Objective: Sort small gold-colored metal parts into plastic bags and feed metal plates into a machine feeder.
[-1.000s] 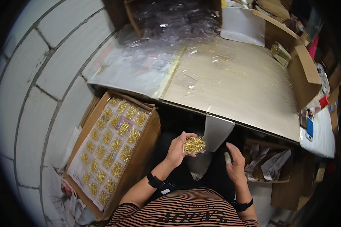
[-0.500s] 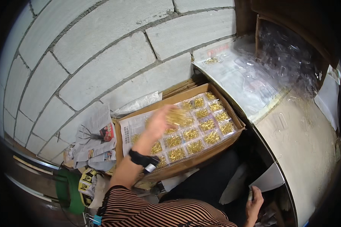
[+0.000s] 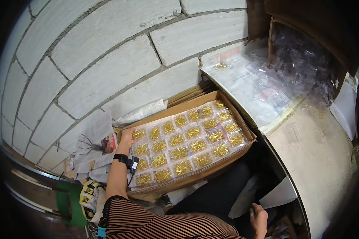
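Observation:
My left hand (image 3: 127, 138) is at the far left corner of a cardboard box (image 3: 187, 180). Its fingers close on the edge of a small clear pack of thin gold-coloured metal pieces (image 3: 138, 134), partly hidden by them. Rows of similar packs (image 3: 176, 139) lie flat on printed paper inside the box. Low on the right, beside the table's edge, my right hand (image 3: 259, 220) is curled with the thumb against the fingers. Whatever it holds, if anything, I cannot make out.
A table (image 3: 313, 159) on the right bears a heap of clear plastic cases (image 3: 303, 59) and a few gold pieces (image 3: 222, 65). A block wall (image 3: 107, 75) stands behind the box. Crumpled newspaper (image 3: 92, 149) lies left of it.
My left hand has moved left from above the box's middle, carrying gold-coloured pieces to the far left corner. My right hand has shifted slightly left and down.

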Demonstrator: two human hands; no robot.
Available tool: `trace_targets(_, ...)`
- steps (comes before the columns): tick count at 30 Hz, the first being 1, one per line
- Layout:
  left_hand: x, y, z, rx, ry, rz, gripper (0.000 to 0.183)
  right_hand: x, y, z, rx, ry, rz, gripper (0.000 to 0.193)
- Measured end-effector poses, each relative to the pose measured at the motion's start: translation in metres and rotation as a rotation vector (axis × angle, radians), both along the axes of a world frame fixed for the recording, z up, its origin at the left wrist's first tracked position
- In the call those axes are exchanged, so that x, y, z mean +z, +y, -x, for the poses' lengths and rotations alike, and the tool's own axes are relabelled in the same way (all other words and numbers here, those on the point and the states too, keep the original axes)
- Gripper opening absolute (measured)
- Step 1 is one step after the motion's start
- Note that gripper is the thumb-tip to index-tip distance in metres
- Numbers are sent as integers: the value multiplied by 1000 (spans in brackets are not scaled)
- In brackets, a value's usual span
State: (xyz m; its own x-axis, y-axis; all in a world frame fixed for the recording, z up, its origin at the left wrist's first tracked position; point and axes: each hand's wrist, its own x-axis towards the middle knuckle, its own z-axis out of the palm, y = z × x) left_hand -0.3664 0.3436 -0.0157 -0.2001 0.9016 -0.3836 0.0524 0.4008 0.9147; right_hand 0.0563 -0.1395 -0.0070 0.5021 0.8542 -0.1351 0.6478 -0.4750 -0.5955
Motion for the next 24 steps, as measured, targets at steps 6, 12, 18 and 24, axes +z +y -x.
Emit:
trace_targets(6,3,0,21,27,241,-38,13,-1,-4,0,-2,40,72,26)
trace_targets(12,-53,25,124,-35,113,-223,21,-10,-6,-7,88,19,45,27)
trace_targets(18,-46,9,93,-371,-479,-336,21,-6,3,-5,115,33,67,27)
trace_targets(24,-6,-12,21,-81,515,-132,9,-10,-5,-4,108,61,54,28)
